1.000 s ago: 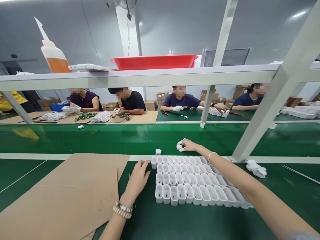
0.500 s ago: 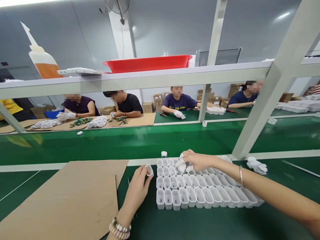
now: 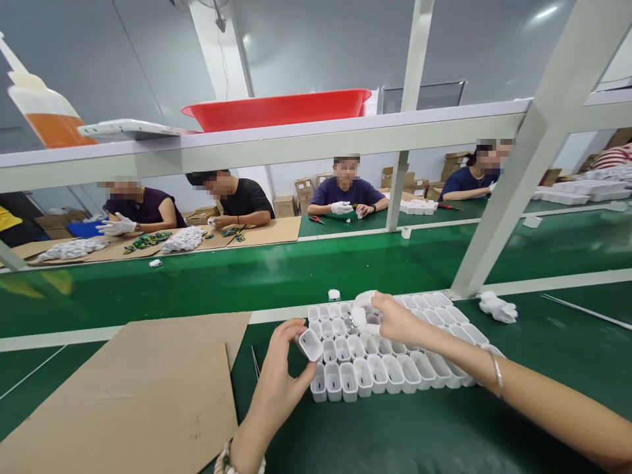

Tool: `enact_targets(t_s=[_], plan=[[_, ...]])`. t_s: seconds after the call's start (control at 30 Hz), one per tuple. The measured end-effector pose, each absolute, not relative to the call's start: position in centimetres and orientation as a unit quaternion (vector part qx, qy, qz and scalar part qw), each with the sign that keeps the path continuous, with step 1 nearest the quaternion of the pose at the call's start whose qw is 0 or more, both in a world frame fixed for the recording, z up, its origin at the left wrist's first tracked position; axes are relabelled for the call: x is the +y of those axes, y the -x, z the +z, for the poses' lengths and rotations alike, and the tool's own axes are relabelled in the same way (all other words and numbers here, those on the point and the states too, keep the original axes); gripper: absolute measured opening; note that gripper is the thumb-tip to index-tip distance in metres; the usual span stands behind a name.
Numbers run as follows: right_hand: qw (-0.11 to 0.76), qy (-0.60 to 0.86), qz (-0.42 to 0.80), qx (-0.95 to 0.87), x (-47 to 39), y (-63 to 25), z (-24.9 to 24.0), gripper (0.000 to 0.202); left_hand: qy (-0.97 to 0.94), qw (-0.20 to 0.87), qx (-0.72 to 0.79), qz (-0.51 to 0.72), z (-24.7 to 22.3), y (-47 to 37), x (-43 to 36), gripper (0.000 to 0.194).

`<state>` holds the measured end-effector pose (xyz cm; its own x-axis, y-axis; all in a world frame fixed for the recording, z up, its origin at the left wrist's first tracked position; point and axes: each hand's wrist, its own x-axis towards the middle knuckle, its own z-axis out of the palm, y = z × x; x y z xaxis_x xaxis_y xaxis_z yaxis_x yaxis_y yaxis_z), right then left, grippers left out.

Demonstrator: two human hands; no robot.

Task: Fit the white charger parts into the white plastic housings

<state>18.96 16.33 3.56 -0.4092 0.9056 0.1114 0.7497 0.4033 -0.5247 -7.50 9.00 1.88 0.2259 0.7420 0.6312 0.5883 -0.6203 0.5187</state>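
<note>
My left hand (image 3: 284, 368) holds a small white cup (image 3: 311, 345) between fingers and thumb, its opening tilted toward me, a small dark slot showing inside. Rows of similar white cups (image 3: 395, 374) stand packed together on the green table to its right. Above the back rows, at their left part, my right hand (image 3: 388, 317) has white coverings on its fingertips and pinches a small white piece (image 3: 359, 317). A small white part (image 3: 334, 294) lies just behind the rows.
Brown cardboard (image 3: 148, 395) covers the left of the table. Tweezers (image 3: 255, 362) lie beside it. A crumpled white glove (image 3: 498, 307) rests right of the cups, near a slanted post (image 3: 513, 158). Several people sit across the green belt (image 3: 222, 276).
My left hand has moved right with its cup, now turned more toward me. A small white piece now shows in my right hand's fingers. The view has shifted slightly.
</note>
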Motion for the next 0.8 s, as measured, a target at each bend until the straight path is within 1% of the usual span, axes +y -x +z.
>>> enact_targets(t_s=[0.1,0.17,0.23,0.27,0.37,0.43,0.5,0.67,0.8], plan=[[0.258,0.427,0.258,-0.828,14.2,-18.5,6.0,0.031,-0.777,0.039,0.422,0.465,2.2,7.0,8.3,0.031],[0.307,0.350,0.285,-0.838,12.3,-17.9,7.1,0.035,-0.779,-0.029,0.422,0.463,2.4,6.6,7.9,0.027],[0.340,0.280,0.279,-0.854,10.6,-17.0,7.5,0.036,-0.784,-0.098,0.412,0.455,2.6,6.3,7.5,0.025],[0.351,0.257,0.261,-0.862,10.0,-16.6,7.5,0.037,-0.788,-0.115,0.406,0.449,2.6,6.1,7.3,0.027],[0.397,0.205,0.197,-0.873,8.8,-15.9,7.0,0.047,-0.806,-0.101,0.374,0.448,2.7,5.5,6.8,0.032],[0.421,0.184,0.169,-0.872,8.4,-15.7,6.6,0.051,-0.809,-0.088,0.356,0.459,2.7,5.0,6.6,0.030],[0.427,0.177,0.156,-0.873,8.3,-15.8,6.3,0.052,-0.802,-0.091,0.357,0.470,2.6,4.6,6.4,0.027],[0.440,0.169,0.140,-0.871,8.0,-15.8,5.9,0.054,-0.787,-0.113,0.391,0.463,2.3,4.1,6.0,0.033],[0.451,0.165,0.128,-0.868,7.9,-15.7,5.7,0.056,-0.784,-0.110,0.395,0.466,2.3,4.0,5.9,0.032]])
